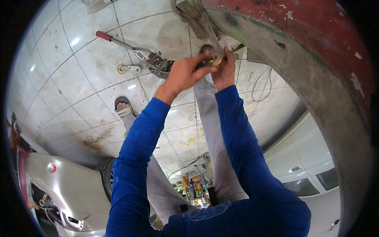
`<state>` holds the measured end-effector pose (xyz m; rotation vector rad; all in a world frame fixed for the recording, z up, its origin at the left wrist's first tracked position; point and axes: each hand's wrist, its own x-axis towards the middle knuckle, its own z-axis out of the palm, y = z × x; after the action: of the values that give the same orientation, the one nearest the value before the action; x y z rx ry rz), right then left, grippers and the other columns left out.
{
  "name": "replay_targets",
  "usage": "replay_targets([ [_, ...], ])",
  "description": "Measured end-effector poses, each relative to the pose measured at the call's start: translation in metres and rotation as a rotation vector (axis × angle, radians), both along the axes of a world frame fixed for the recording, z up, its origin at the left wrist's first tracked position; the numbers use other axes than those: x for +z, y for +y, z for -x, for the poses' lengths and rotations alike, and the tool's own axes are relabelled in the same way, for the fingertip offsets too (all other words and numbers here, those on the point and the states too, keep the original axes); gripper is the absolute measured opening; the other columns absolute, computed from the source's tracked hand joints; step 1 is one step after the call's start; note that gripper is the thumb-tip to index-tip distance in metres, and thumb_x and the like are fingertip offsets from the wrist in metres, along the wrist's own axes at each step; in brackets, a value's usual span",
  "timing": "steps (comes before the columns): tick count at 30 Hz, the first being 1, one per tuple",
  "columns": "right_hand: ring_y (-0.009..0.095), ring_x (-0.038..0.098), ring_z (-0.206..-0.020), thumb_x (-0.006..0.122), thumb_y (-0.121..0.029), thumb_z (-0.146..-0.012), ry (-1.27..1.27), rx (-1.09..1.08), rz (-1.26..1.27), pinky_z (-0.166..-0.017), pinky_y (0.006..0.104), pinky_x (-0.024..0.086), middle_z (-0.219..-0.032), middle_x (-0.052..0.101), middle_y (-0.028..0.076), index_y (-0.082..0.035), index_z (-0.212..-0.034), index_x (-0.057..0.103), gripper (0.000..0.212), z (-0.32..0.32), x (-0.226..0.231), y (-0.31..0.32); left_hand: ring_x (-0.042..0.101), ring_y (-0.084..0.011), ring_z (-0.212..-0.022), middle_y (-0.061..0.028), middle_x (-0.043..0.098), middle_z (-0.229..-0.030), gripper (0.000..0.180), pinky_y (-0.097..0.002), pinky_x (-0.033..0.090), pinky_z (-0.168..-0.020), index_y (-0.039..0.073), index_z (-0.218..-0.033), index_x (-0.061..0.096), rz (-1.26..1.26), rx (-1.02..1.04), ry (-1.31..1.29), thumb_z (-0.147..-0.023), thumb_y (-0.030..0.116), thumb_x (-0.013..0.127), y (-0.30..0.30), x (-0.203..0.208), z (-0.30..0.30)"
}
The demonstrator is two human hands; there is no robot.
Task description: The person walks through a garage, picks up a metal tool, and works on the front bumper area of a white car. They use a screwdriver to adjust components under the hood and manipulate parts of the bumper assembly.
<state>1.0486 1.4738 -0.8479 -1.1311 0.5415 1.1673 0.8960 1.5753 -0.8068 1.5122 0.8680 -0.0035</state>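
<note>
A worn grey-brown webbing strap (214,41) hangs down beside a curved red and grey panel edge. My right hand (224,73) is closed around its lower looped end. My left hand (182,77) meets it from the left, thumb and fingers curled in a pinch at the loop. Motion blurs those fingertips. Between the hands shows a small yellowish, metallic-looking part, too smeared to name. On the tiles just left of my left hand lies a hand-lever cable puller (158,62) with a red grip (104,36). A metal hook with a plate (129,69) rests near it.
The large red and grey curved panel (316,59) arches over my right side. My sandalled left foot (122,104) stands on the tiled floor. A thin cable loop (262,89) lies at right. A silver car (67,177) and a white car (304,154) stand behind.
</note>
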Motion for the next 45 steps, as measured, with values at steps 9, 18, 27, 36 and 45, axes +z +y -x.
replay_targets([
  [9, 0.021, 0.054, -0.126, 0.059, -0.037, -0.102, -0.162, 0.073, -0.026, -0.115, 0.0411, 0.037, -0.135, 0.06, 0.004, -0.013, -0.136, 0.054, 0.042, 0.008, 0.009, 0.009, 0.07, -0.0289, -0.092, -0.0224, 0.073, -0.1, 0.06, -0.0389, 0.053, -0.084, -0.004, -0.114, 0.069, 0.216, 0.091, -0.091, -0.089, 0.051, 0.072, 0.046, -0.035, -0.058],
  [18, 0.021, 0.048, -0.132, 0.057, -0.04, -0.102, -0.115, 0.011, -0.043, -0.113, 0.0392, 0.037, -0.14, 0.053, 0.003, -0.012, -0.14, 0.05, 0.048, 0.014, -0.008, -0.007, 0.07, -0.0394, -0.098, -0.0257, 0.072, -0.101, 0.069, -0.0439, 0.054, -0.084, -0.004, -0.112, 0.069, 0.132, -0.038, 0.011, -0.085, 0.061, 0.07, 0.019, -0.041, -0.074],
  [27, 0.02, 0.053, -0.126, 0.057, -0.04, -0.102, -0.134, -0.031, 0.007, -0.111, 0.0373, 0.04, -0.132, 0.059, 0.003, -0.01, -0.133, 0.056, 0.043, 0.01, 0.0, 0.001, 0.071, -0.0389, -0.089, -0.0239, 0.072, -0.094, 0.067, -0.0435, 0.055, -0.078, -0.002, -0.11, 0.069, 0.111, 0.134, -0.013, -0.081, 0.058, 0.076, 0.009, -0.044, -0.074],
  [36, 0.024, 0.054, -0.127, 0.048, -0.043, -0.104, -0.003, -0.023, -0.044, -0.111, 0.0405, 0.04, -0.134, 0.059, 0.007, -0.01, -0.136, 0.054, 0.046, 0.008, -0.006, -0.006, 0.071, -0.0407, -0.087, -0.0228, 0.073, -0.093, 0.06, -0.0421, 0.055, -0.075, 0.001, -0.108, 0.067, 0.091, 0.237, -0.022, -0.081, 0.053, 0.079, -0.011, -0.034, -0.069],
  [45, 0.022, 0.056, -0.125, 0.045, -0.039, -0.106, -0.069, -0.017, -0.022, -0.107, 0.0389, 0.044, -0.133, 0.06, 0.007, -0.009, -0.136, 0.054, 0.043, 0.009, 0.006, 0.004, 0.073, -0.0358, -0.092, -0.0204, 0.074, -0.099, 0.06, -0.0411, 0.056, -0.078, 0.002, -0.115, 0.066, 0.075, 0.255, 0.01, -0.082, 0.052, 0.079, -0.003, -0.035, -0.07],
])
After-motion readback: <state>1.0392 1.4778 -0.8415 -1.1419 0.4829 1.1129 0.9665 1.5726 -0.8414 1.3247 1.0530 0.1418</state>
